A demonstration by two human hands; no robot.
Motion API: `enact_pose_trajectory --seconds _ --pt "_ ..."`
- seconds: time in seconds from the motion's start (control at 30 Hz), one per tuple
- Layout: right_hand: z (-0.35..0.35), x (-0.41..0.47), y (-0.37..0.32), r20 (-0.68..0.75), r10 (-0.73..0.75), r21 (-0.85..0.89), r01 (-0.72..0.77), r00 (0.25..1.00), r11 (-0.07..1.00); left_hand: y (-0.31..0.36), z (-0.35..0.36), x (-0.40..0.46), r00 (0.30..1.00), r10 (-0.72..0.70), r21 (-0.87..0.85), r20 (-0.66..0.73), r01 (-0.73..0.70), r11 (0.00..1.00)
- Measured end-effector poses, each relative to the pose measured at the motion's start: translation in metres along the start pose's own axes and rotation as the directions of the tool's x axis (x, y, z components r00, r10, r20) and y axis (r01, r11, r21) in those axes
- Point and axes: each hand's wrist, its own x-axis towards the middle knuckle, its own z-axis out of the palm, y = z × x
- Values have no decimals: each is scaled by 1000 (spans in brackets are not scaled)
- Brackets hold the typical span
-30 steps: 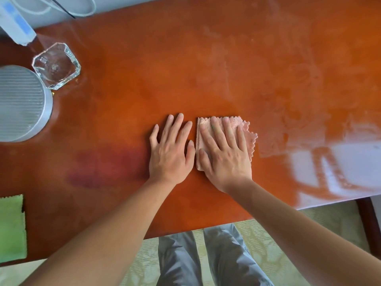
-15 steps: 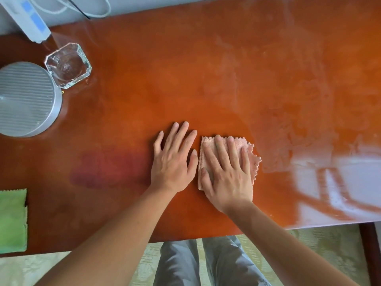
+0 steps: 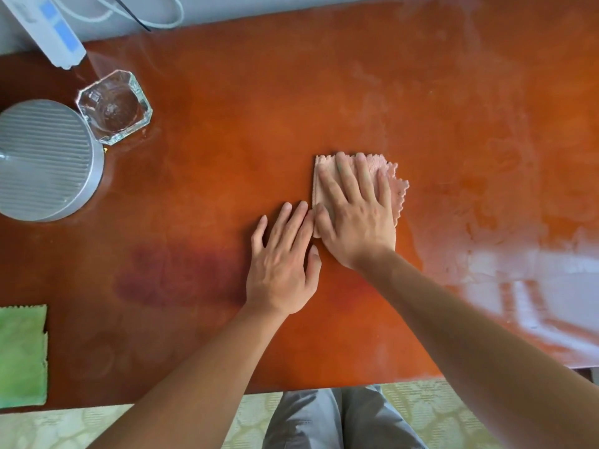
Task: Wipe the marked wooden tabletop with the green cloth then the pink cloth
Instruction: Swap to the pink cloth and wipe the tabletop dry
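Right hand (image 3: 356, 215) flat on the pink cloth (image 3: 393, 186), fingers straight and spread a little, palm pressing the folded square down onto the tabletop (image 3: 259, 108). No curl in those fingers, nothing gripped, just pressing. The cloth sits near the middle of the wood, its zigzag edge poking out past the little-finger side and its far edge showing beyond the fingertips.

Left hand (image 3: 282, 267) lies flat on the bare wood just beside it, fingers straight and close together, holding nothing. Its fingertips come right up against the right thumb and the cloth's near left corner; whether they touch the cloth is hard to tell.

Green cloth (image 3: 22, 354) lies at the near left edge of the tabletop, well apart from both hands, partly cut off by the frame. A darker reddish patch (image 3: 175, 273) shows in the wood between it and the left hand. Off to the right the surface looks hazy and streaked, with a pale glare (image 3: 534, 286) near the front edge.

Far left: a round ribbed grey lid or tin (image 3: 42, 160), a clear glass ashtray (image 3: 114, 106) just beside it, and behind them a white device (image 3: 48, 30) with blue marks and a looped cord (image 3: 129, 14). Grey trousers (image 3: 337, 419) visible below the table edge.
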Motion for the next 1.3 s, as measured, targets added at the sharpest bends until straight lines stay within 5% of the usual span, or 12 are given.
enact_pose_trajectory --seconds 0.53,0.9,1.3 --pt "8 -39 11 -9 -38 -25 38 999 999 1 -3 2 999 12 15 34 -13 1000" --pt "-29 98 57 47 -15 -88 19 999 996 -9 -9 71 997 63 -72 -41 -66 995" --pt "-35 102 63 62 -51 -77 56 997 995 -7 -5 174 987 -131 16 93 130 991"
